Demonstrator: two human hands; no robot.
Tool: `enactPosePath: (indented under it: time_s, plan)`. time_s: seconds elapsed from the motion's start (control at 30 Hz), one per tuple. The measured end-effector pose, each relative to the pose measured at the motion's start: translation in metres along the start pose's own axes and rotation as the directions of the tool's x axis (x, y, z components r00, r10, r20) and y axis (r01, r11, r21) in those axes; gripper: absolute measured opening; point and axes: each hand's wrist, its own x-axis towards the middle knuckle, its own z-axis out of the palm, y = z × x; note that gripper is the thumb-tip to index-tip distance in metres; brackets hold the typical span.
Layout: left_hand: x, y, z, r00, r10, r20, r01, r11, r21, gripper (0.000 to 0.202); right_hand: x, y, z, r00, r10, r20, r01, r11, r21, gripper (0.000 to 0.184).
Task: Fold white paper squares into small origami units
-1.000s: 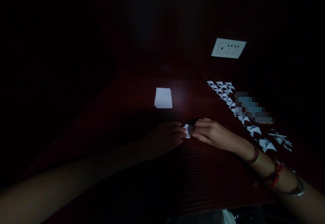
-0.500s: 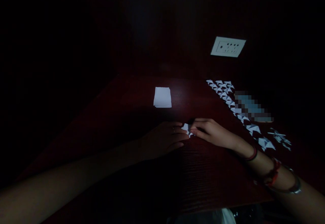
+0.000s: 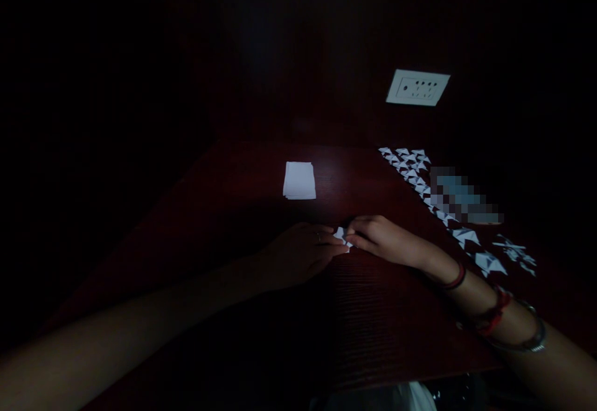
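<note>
A small piece of folded white paper (image 3: 340, 234) lies on the dark red table between my two hands, partly covered by fingers. My left hand (image 3: 303, 252) reaches in from the left and wears a ring; its outstretched fingers lie flat against the paper's left side. On the paper's right side, my right hand (image 3: 380, 240) is closed, with thumb and curled fingers pinching it. Beyond them sits a stack of white paper sheets (image 3: 299, 181). Dim light hides the paper's exact folds.
Several folded white paper pieces (image 3: 413, 175) run in rows along the table's right side. A blurred-out flat object (image 3: 464, 196) lies beside them, with white paper scraps (image 3: 513, 250) nearer me. A white socket plate (image 3: 418, 87) is on the wall behind.
My left thumb has drawn in toward its fingers. My right hand has shifted slightly left over the folded paper, and its bracelets have moved with the forearm.
</note>
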Motion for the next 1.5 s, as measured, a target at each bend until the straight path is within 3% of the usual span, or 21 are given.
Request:
enactPosePath:
  time_s: [0.17, 0.27, 0.47, 0.67, 0.83, 1.03, 1.17, 1.23, 1.3, 1.4, 1.5]
  plan:
    - [0.0, -0.001, 0.002, 1.0, -0.023, -0.008, 0.022, 1.0, -0.007, 0.032, -0.006, 0.001, -0.002, 0.993, 0.104, -0.062, -0.095, 0.987, 0.13, 0.014]
    - [0.001, 0.0, 0.002, 0.998, -0.048, -0.03, 0.048, 0.999, -0.01, 0.03, -0.013, 0.004, -0.007, 0.994, 0.103, -0.047, -0.092, 0.975, 0.201, 0.014]
    - [0.001, 0.003, 0.0, 0.997, -0.052, -0.053, 0.052, 0.999, -0.008, 0.029, -0.015, 0.005, -0.009, 0.993, 0.093, -0.07, -0.081, 0.984, 0.157, 0.011]
    - [0.001, 0.0, 0.002, 0.998, -0.032, -0.046, 0.032, 0.999, -0.001, 0.03, -0.009, 0.01, -0.003, 0.968, 0.249, 0.012, -0.243, 0.932, 0.267, 0.009]
    - [0.0, -0.003, 0.005, 1.0, 0.001, -0.024, -0.001, 1.0, 0.031, 0.031, -0.003, 0.015, -0.002, 0.912, 0.399, 0.098, -0.405, 0.834, 0.375, 0.012]
    - [0.001, -0.001, 0.005, 0.999, -0.024, -0.024, 0.025, 0.999, 0.021, 0.031, 0.002, 0.018, 0.0, 0.904, 0.421, 0.076, -0.411, 0.805, 0.428, 0.013]
    - [0.0, 0.0, 0.004, 1.0, -0.012, -0.025, 0.013, 1.0, 0.013, 0.032, -0.003, 0.014, 0.0, 0.948, 0.318, -0.002, -0.296, 0.883, 0.365, 0.008]
    - [0.0, 0.0, 0.002, 1.0, -0.013, -0.027, 0.013, 1.0, 0.01, 0.032, -0.007, 0.01, -0.001, 0.983, 0.159, -0.093, -0.126, 0.947, 0.297, 0.005]
    - [0.001, 0.001, -0.002, 1.0, -0.015, -0.017, 0.015, 1.0, 0.003, 0.032, -0.012, 0.006, -0.003, 0.992, -0.008, -0.124, 0.033, 0.979, 0.2, 0.014]
    - [0.002, 0.001, -0.006, 1.0, 0.0, -0.004, 0.0, 1.0, -0.009, 0.033, -0.019, 0.003, -0.007, 0.984, -0.162, -0.073, 0.168, 0.983, 0.073, 0.022]
    - [0.001, -0.001, -0.007, 1.0, 0.023, 0.001, -0.023, 1.0, -0.012, 0.035, -0.022, 0.003, -0.009, 0.973, -0.23, -0.015, 0.229, 0.972, -0.04, 0.027]
